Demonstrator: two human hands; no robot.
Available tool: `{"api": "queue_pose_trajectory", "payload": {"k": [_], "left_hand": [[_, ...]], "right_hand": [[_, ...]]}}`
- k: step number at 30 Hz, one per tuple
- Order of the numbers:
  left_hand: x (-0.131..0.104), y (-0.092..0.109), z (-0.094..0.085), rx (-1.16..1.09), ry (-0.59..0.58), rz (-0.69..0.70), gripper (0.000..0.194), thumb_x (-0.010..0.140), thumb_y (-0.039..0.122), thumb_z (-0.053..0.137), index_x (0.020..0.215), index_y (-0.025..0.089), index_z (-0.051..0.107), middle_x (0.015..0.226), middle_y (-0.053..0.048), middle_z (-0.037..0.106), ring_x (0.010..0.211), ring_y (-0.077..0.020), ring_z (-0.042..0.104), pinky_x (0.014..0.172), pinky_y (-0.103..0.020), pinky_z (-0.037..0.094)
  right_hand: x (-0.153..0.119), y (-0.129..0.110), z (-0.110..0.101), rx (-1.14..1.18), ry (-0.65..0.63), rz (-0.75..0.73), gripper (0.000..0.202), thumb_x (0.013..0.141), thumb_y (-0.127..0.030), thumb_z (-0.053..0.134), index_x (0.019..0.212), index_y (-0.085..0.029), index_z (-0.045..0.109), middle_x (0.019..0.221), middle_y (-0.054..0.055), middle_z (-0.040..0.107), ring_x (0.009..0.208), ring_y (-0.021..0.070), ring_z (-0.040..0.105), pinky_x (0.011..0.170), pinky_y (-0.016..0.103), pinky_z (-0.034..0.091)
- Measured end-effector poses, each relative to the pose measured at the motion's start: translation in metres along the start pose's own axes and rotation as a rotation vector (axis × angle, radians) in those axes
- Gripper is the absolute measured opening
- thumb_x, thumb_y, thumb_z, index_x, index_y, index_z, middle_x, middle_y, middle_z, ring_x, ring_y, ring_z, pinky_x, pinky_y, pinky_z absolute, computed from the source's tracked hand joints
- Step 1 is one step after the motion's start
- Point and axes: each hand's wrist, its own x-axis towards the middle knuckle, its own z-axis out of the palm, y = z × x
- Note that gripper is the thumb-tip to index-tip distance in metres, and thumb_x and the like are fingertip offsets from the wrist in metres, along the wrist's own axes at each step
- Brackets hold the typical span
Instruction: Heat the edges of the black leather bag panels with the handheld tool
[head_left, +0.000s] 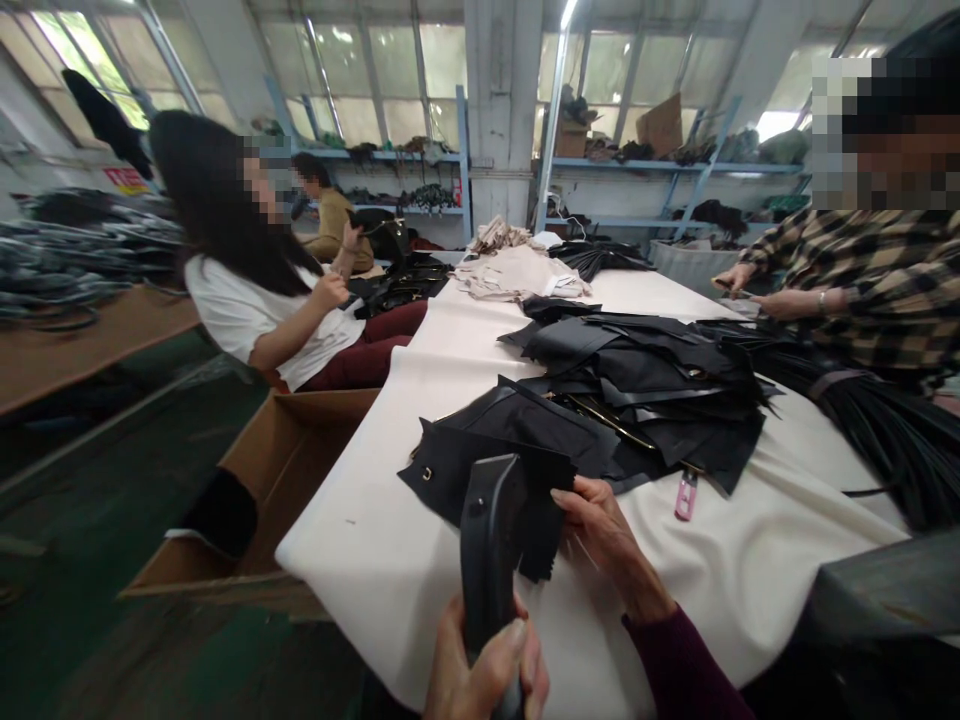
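My left hand (487, 665) is closed around the handle of a black hand-held tool (487, 540) with a broad, angled head. The tool stands upright in front of a black leather-like panel (540, 540) and hides part of it. My right hand (607, 530), below a purple sleeve, pinches the panel's right edge between thumb and fingers. A small gold metal fitting (427, 473) shows near the left end of the black material. Just beyond lies a heap of similar black pieces (637, 360), some with gold zippers. A pink-handled small tool (685, 495) rests by the heap.
A white cloth covers the table (375, 500). An open cardboard box (300, 440) stands at its left side. Beige pieces (517, 270) lie farther back. Black strips (870, 420) are bundled at the right. Co-workers sit at the left, and one in a checked shirt (885, 280) works at the right.
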Motion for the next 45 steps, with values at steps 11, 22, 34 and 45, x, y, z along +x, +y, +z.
{"api": "queue_pose_trajectory", "payload": {"k": [11,22,34,45], "left_hand": [[0.006,-0.022,0.009,-0.018,0.074,-0.121,0.048,0.062,0.054,0.074,0.082,0.020,0.046,0.045,0.008,0.052,0.036,-0.0080,0.047,0.040,-0.020,0.033],[-0.006,0.006,-0.012,0.047,0.179,0.175,0.028,0.077,0.041,0.068,0.082,0.017,0.055,0.050,0.006,0.051,0.037,-0.0078,0.048,0.039,-0.019,0.030],[-0.033,0.013,-0.022,0.094,0.219,0.043,0.018,0.086,0.034,0.056,0.084,0.017,0.052,0.058,0.004,0.050,0.046,-0.0084,0.048,0.046,-0.024,0.031],[-0.049,0.005,-0.034,0.066,0.219,0.066,0.021,0.085,0.037,0.057,0.083,0.016,0.053,0.055,0.005,0.052,0.042,-0.0068,0.045,0.046,-0.023,0.032]], "right_hand": [[-0.009,-0.001,0.002,0.124,-0.187,0.004,0.025,0.077,-0.036,0.071,0.069,-0.013,0.066,0.059,-0.003,0.044,0.052,0.0070,0.036,0.050,0.022,0.029],[0.014,0.000,-0.003,0.221,0.159,0.028,0.024,0.066,-0.026,0.076,0.066,-0.017,0.054,0.055,-0.010,0.031,0.044,0.0035,0.023,0.039,0.015,0.023],[-0.055,0.025,0.018,-0.528,0.388,-0.117,0.032,0.081,-0.046,0.061,0.095,-0.019,0.053,0.073,0.003,0.066,0.064,0.0207,0.067,0.042,0.024,0.047],[-0.033,0.029,0.062,-0.303,0.153,-0.025,0.026,0.071,-0.033,0.066,0.059,-0.020,0.047,0.040,-0.008,0.046,0.034,0.0065,0.037,0.035,0.019,0.025]]}}
